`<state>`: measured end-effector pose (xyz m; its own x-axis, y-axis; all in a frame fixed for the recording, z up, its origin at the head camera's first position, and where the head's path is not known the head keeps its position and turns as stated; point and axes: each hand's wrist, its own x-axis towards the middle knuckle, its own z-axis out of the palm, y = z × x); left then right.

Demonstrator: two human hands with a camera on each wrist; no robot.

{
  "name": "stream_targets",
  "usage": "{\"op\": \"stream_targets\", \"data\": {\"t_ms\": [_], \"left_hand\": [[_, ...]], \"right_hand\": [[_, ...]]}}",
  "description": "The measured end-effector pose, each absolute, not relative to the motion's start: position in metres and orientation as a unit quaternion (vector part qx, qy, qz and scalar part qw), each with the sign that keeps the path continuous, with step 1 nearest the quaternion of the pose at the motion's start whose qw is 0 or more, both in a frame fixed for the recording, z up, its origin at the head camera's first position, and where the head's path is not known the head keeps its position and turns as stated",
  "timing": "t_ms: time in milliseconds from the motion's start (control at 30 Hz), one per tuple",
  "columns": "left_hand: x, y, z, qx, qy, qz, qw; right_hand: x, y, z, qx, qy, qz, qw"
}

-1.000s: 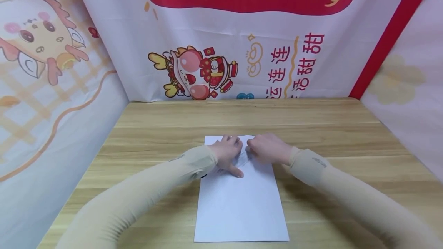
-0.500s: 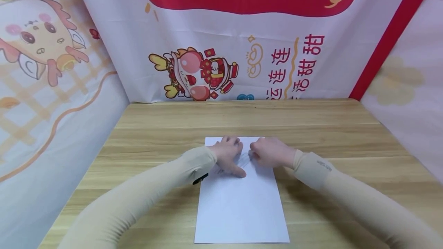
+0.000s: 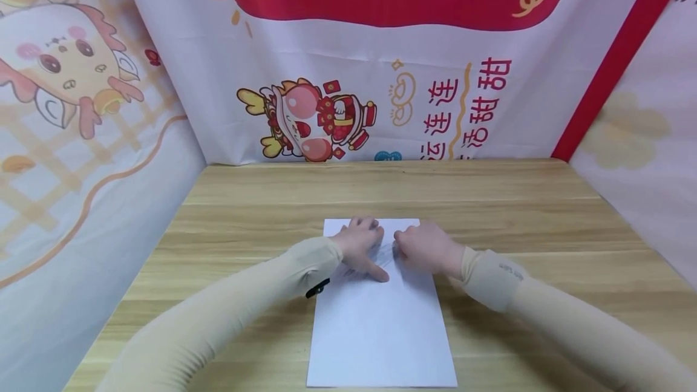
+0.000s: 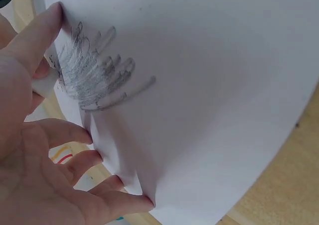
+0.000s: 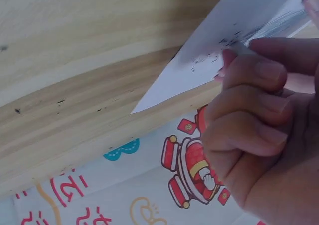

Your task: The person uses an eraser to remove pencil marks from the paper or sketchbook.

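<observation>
One eraser (image 4: 46,83) within the right-hand fingers (image 5: 249,73).

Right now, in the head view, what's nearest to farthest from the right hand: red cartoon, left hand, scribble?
1. Scribble: just left of the right hand.
2. Left hand: farther left, on the paper.
3. Red cartoon: beyond the table.

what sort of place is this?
Probably a small curtained-off desk booth, perhaps indoors: a wood-grain table backed by a red-and-white printed cloth, with a cartoon-printed hanging along the left side. A sheet of paper lies on the table.
</observation>
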<state>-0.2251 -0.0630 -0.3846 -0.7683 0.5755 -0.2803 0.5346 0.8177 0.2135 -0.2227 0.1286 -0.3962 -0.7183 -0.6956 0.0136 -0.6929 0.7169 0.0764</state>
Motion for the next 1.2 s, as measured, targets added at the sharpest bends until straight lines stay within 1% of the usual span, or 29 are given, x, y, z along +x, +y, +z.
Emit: {"op": "stream_targets", "data": {"t_ms": [100,200,467,733,900,1067,1200], "left_hand": [[-0.225,-0.062,-0.383,0.293,0.939,0.06,0.171],[-0.225,-0.061,-0.383,0.293,0.939,0.055,0.169],[-0.226,-0.058,-0.384,0.296,0.938,0.044,0.176],[-0.226,-0.062,-0.381,0.291,0.939,0.045,0.176],[-0.225,-0.062,-0.381,0.302,0.935,0.057,0.178],[-0.226,-0.066,-0.383,0.308,0.935,0.048,0.168],[-0.225,-0.072,-0.385,0.316,0.938,0.051,0.134]], "right_hand": [[-0.223,0.127,-0.398,0.368,-0.928,-0.033,0.036],[-0.229,0.127,-0.4,0.356,-0.934,-0.014,0.033],[-0.222,0.134,-0.399,0.363,-0.932,0.003,-0.001],[-0.239,0.125,-0.403,0.357,-0.934,0.004,0.026],[-0.237,0.128,-0.401,0.36,-0.933,-0.001,0.014],[-0.233,0.131,-0.399,0.361,-0.932,0.007,0.01],[-0.234,0.131,-0.399,0.35,-0.936,0.025,-0.002]]}}
